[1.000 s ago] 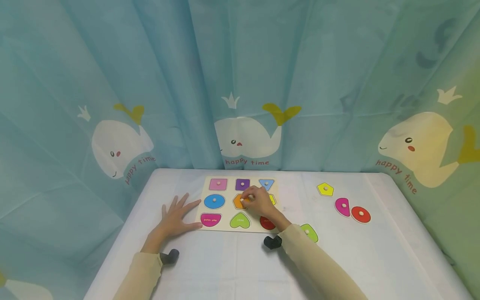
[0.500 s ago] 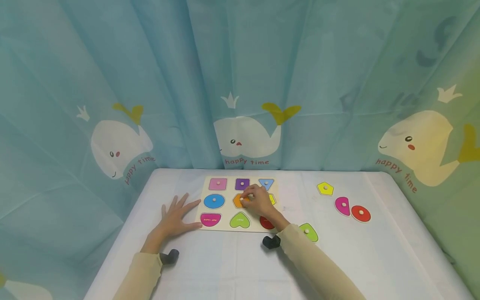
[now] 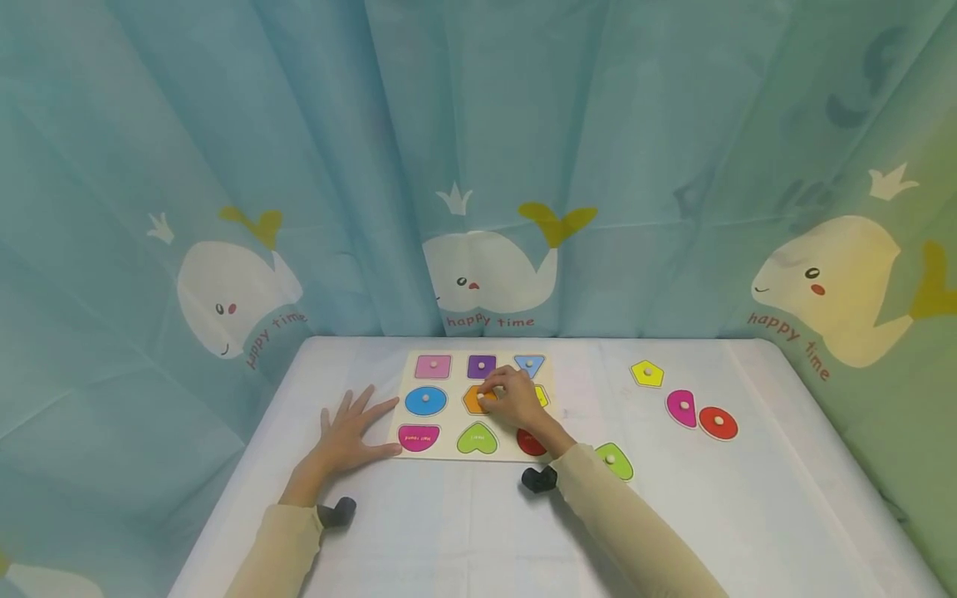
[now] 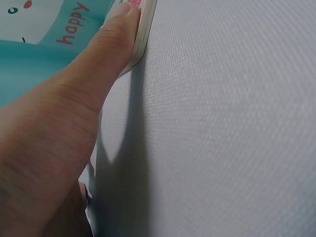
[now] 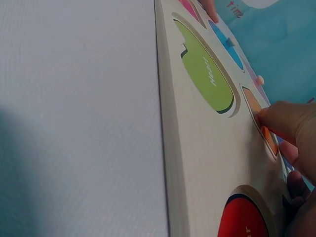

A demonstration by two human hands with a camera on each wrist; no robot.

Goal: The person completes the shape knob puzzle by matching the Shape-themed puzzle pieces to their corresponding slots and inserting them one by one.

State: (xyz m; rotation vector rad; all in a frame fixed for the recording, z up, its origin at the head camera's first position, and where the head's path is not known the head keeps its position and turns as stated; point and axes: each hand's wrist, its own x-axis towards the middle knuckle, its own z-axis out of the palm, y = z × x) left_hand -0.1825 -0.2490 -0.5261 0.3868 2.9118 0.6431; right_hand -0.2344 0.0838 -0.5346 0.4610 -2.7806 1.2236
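A cream shape-puzzle board [image 3: 456, 419] lies flat on the table. My right hand [image 3: 516, 399] pinches the small knob of an orange hexagon piece [image 3: 474, 400] in the board's middle row; in the right wrist view the orange piece [image 5: 269, 136] sits in its recess under the thumb. My left hand [image 3: 347, 438] is spread on the tabletop, its thumb and index fingertip touching the board's left edge. Pink rectangle [image 3: 432, 366], purple square [image 3: 481, 366], light-blue triangle [image 3: 529, 364] and blue oval [image 3: 425, 400] pieces lie in the board. A yellow shape [image 3: 541, 396] is partly hidden behind my right hand.
The board's near row shows bare printed recesses: magenta half round [image 3: 417, 438], green heart [image 3: 477, 438] and red [image 3: 529, 442]. Loose knobbed pieces lie to the right: yellow pentagon [image 3: 647, 374], magenta half round [image 3: 682, 409], red circle [image 3: 718, 423], green heart [image 3: 615, 461] by the right sleeve.
The head view has shifted very slightly. Both hands keep their places, the right still pinching the orange hexagon's knob and the left still against the board's edge.
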